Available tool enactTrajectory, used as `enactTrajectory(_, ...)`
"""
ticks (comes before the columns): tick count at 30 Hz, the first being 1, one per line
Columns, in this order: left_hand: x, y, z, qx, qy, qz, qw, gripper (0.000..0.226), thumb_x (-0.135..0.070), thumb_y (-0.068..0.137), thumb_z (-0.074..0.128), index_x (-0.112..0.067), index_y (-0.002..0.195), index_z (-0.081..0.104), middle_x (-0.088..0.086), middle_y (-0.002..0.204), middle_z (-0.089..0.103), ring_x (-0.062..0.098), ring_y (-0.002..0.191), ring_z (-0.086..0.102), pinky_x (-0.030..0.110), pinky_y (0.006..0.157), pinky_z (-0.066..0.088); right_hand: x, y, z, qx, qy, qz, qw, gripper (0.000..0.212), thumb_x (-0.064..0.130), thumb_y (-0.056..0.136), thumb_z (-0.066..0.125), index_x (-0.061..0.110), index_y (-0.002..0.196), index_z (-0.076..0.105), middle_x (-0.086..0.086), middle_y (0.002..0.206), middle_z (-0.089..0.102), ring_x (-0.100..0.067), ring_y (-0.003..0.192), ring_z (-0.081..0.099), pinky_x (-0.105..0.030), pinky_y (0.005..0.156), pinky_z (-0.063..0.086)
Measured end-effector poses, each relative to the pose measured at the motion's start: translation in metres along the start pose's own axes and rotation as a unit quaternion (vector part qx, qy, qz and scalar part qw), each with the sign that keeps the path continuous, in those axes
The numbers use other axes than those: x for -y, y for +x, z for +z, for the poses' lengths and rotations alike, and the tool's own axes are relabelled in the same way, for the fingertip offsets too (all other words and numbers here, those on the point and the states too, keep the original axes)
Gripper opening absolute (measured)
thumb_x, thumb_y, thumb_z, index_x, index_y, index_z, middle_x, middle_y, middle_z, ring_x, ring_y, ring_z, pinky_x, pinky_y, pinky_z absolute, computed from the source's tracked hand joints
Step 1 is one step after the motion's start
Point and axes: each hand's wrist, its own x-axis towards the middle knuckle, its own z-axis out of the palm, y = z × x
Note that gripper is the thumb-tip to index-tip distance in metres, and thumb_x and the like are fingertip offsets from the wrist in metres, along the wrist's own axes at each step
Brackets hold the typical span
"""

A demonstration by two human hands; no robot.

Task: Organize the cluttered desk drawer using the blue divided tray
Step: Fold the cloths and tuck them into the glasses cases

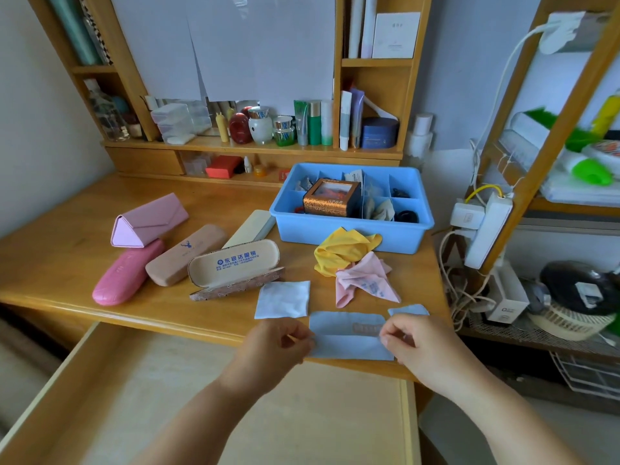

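Drawer (pixel 110 391) pulled out below worktop (pixel 67 250) | spectacle cases (pixel 174 253) at left | my left hand (pixel 278 347) and right hand (pixel 419 347) each pinch an end of blue cloth (pixel 349 340), half-folded at worktop's front edge | advice: match corners, crease flat | blue divided tray (pixel 349 229) behind, partly filled.
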Motion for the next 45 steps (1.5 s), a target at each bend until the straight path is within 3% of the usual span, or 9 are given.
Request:
enactTrajectory(4,-0.006,0.021,0.005,-0.08,0.12,0.062,0.988,0.021,-0.024,0.082,0.067,-0.036,0.066,0.06,-0.028,0.06,0.059,-0.003,0.059,0.054,0.01,0.053,0.037,0.0,0.019,0.003,-0.075,-0.071,-0.034,0.994,0.02,0.027,0.089,0.059,0.035,0.071,0.058,0.016,0.066,0.058,-0.001,0.061,0.054,-0.015,0.052,0.038)
enactTrajectory(7,-0.009,0.037,0.011,-0.128,0.223,0.099,0.961,0.007,-0.03,0.084,0.063,-0.027,0.08,0.068,-0.014,0.082,0.065,0.005,0.075,0.058,0.018,0.059,0.039,-0.001,0.035,0.007,-0.123,-0.152,-0.046,0.98,0.017,0.024,0.091,0.054,0.029,0.077,0.063,0.01,0.078,0.06,-0.006,0.067,0.053,-0.019,0.051,0.035)
enactTrajectory(12,-0.006,0.047,0.021,-0.129,0.319,0.116,0.932,0.022,-0.033,0.088,0.057,-0.03,0.11,0.06,-0.01,0.108,0.059,0.014,0.092,0.061,0.021,0.062,0.033,-0.001,0.039,0.019,-0.142,-0.264,-0.063,0.952,0.012,0.027,0.091,0.054,0.025,0.1,0.062,0.007,0.098,0.061,-0.016,0.084,0.059,-0.025,0.06,0.038)
enactTrajectory(18,0.011,0.023,0.016,-0.07,0.258,0.306,0.914,0.018,-0.031,0.071,0.074,-0.022,0.086,0.072,-0.008,0.086,0.067,0.019,0.076,0.062,0.03,0.067,0.049,-0.013,0.011,0.033,-0.155,-0.197,-0.22,0.943,0.025,0.028,0.058,0.089,0.019,0.075,0.074,0.007,0.073,0.065,-0.018,0.066,0.063,-0.029,0.059,0.053)
enactTrajectory(28,0.01,0.008,0.014,-0.058,0.269,0.325,0.905,0.008,-0.017,0.073,0.072,-0.021,0.068,0.066,-0.011,0.074,0.063,0.018,0.069,0.059,0.033,0.065,0.049,-0.008,-0.005,0.043,-0.164,-0.248,-0.219,0.929,0.024,0.032,0.056,0.087,0.023,0.058,0.065,0.012,0.067,0.06,-0.017,0.069,0.059,-0.029,0.07,0.03)
enactTrajectory(31,0.008,-0.002,0.005,-0.051,0.178,0.273,0.944,0.009,-0.013,0.075,0.065,-0.02,0.07,0.062,-0.013,0.072,0.06,0.007,0.069,0.055,0.025,0.067,0.045,0.001,-0.01,0.037,-0.108,-0.142,-0.195,0.965,0.019,0.021,0.068,0.081,0.023,0.06,0.064,0.018,0.065,0.058,-0.01,0.068,0.056,-0.027,0.068,0.039)
enactTrajectory(36,0.01,-0.009,-0.004,-0.059,-0.009,0.077,0.995,0.024,-0.012,0.08,0.071,-0.022,0.061,0.059,-0.013,0.052,0.052,0.002,0.052,0.046,0.012,0.053,0.035,0.013,-0.006,0.023,0.06,0.138,0.046,0.988,0.019,0.022,0.088,0.062,0.02,0.07,0.069,0.013,0.061,0.059,0.0,0.058,0.052,-0.014,0.058,0.04)
enactTrajectory(40,0.004,-0.02,0.01,-0.147,0.053,0.08,0.984,0.034,-0.019,0.074,0.074,-0.03,0.055,0.049,-0.011,0.049,0.049,0.004,0.053,0.047,0.015,0.049,0.032,0.031,-0.003,0.039,0.047,0.211,0.108,0.97,0.024,0.015,0.086,0.06,-0.004,0.072,0.063,-0.005,0.062,0.059,-0.011,0.053,0.058,-0.027,0.057,0.049)
enactTrajectory(45,-0.006,-0.035,0.037,-0.164,0.03,0.125,0.978,0.025,-0.013,0.07,0.073,-0.026,0.06,0.055,-0.013,0.054,0.048,0.0,0.058,0.048,0.008,0.05,0.031,0.051,-0.009,0.053,0.016,0.293,0.131,0.947,0.028,0.015,0.086,0.057,0.003,0.061,0.064,-0.006,0.056,0.063,-0.018,0.056,0.065,-0.037,0.061,0.057)
